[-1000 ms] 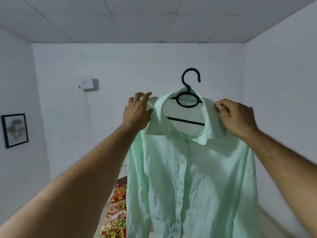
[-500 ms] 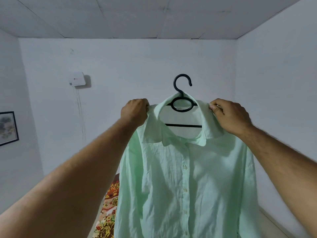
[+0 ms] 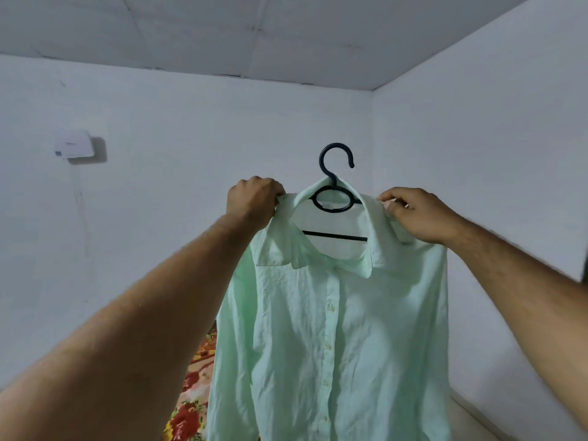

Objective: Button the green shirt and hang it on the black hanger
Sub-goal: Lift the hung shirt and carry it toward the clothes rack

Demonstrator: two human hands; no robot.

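Observation:
The pale green shirt (image 3: 334, 329) hangs in the air in front of me, buttoned down its front, with its collar spread. The black hanger (image 3: 334, 198) sits inside the collar; its hook sticks up above the neck and its crossbar shows through the neck opening. My left hand (image 3: 253, 203) is closed on the shirt's left shoulder beside the collar. My right hand (image 3: 418, 214) pinches the right shoulder at the collar's edge. Both arms are raised and stretched forward. The hanger's shoulders are hidden under the cloth.
White walls stand ahead and to the right, meeting in a corner behind the shirt. A small white box (image 3: 74, 146) is fixed to the far wall at the left. A flowered red and yellow cloth (image 3: 191, 396) lies below, left of the shirt.
My left hand went from open fingers by the collar to a closed grip on the shoulder. The shirt and hanger have shifted slightly as my view turned left.

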